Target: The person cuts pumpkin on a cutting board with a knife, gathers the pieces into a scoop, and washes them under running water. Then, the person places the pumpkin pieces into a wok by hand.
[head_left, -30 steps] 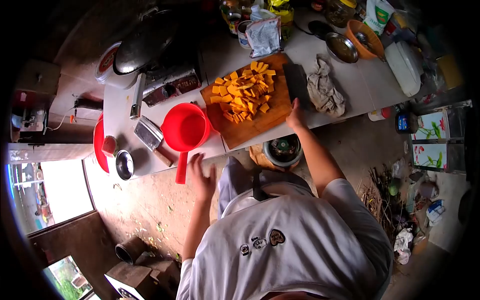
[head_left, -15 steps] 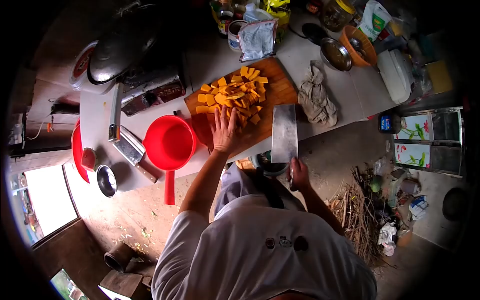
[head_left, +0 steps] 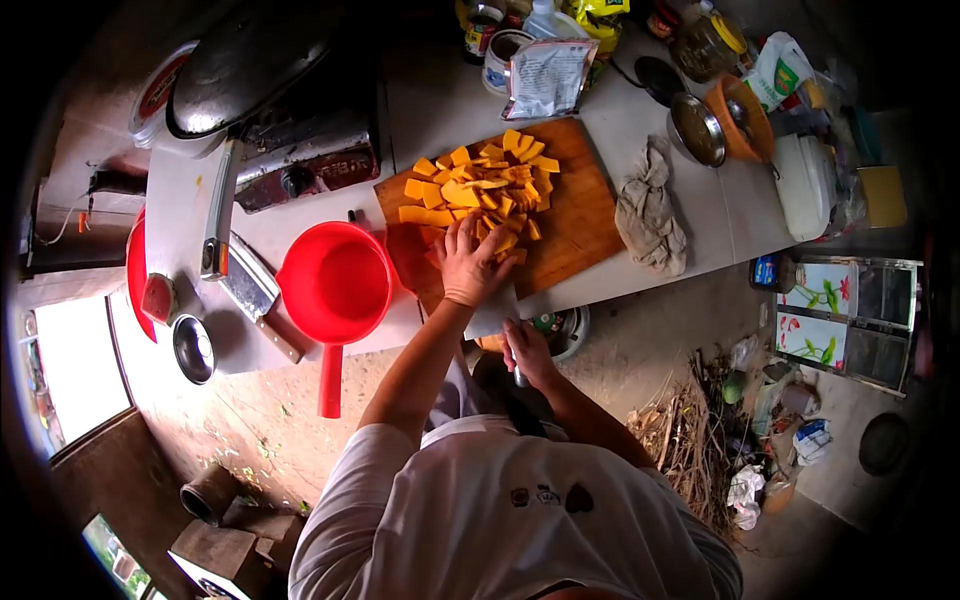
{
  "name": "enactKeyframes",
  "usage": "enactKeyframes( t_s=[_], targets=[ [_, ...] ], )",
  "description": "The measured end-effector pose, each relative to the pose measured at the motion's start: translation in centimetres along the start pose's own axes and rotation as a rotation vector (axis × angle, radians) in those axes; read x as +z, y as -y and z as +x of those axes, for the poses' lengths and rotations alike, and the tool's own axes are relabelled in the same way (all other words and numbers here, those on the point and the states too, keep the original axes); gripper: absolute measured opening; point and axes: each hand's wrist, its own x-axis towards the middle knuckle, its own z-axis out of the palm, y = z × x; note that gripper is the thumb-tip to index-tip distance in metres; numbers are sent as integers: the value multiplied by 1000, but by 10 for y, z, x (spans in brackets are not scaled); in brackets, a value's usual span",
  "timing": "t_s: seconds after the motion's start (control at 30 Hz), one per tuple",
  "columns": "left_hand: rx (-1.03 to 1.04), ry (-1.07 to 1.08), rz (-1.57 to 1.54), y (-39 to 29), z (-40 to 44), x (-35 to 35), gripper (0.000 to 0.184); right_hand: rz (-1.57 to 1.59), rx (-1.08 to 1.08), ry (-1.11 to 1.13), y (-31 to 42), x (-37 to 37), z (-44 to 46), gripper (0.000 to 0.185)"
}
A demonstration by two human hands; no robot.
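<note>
A heap of orange chunks (head_left: pixel 485 185) lies on the wooden cutting board (head_left: pixel 580 215). My left hand (head_left: pixel 470 262) rests on the lower edge of the heap, palm down with its fingers spread. My right hand (head_left: pixel 528 355) is closed round the handle of a broad cleaver (head_left: pixel 492 315), just off the board's near edge. The cleaver's blade reaches up toward the board, its upper part hidden beside my left hand. Left of the board stands an empty red ladle (head_left: pixel 345 280), its handle pointing at me.
A second knife (head_left: pixel 255 290) and a small metal bowl (head_left: pixel 193 349) lie at the left. Behind them is a stove (head_left: pixel 310 175). A crumpled cloth (head_left: pixel 652 215), a metal bowl (head_left: pixel 697 130) and an orange basket (head_left: pixel 740 120) stand at the right.
My left hand has moved from beside the ladle onto the orange chunks. My right hand took up the cleaver from the board's right side and brought it left, close to my left hand.
</note>
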Motion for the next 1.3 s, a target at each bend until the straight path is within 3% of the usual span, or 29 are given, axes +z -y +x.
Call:
enactKeyframes(
  t_s=[0.43,0.8,1.0,1.13,1.2,1.3],
  targets=[
    [60,-254,-176,-26,7,-33,41,-81,-66,-70,38,-4,-33,26],
    [79,-368,-232,-28,8,-91,42,-210,-155,-31,71,18,-57,31],
    [-83,-530,-170,11,-17,-142,41,-372,-227,171,96,65,-63,26],
    [-329,-696,-246,65,-38,-145,40,-558,-276,189,102,94,-65,28],
    [-601,-556,-108,99,-56,-141,40,-861,-673,33,91,90,-56,30],
    [-701,-383,110,109,-69,-136,41,-911,-665,28,105,77,-60,31]
  ],
)
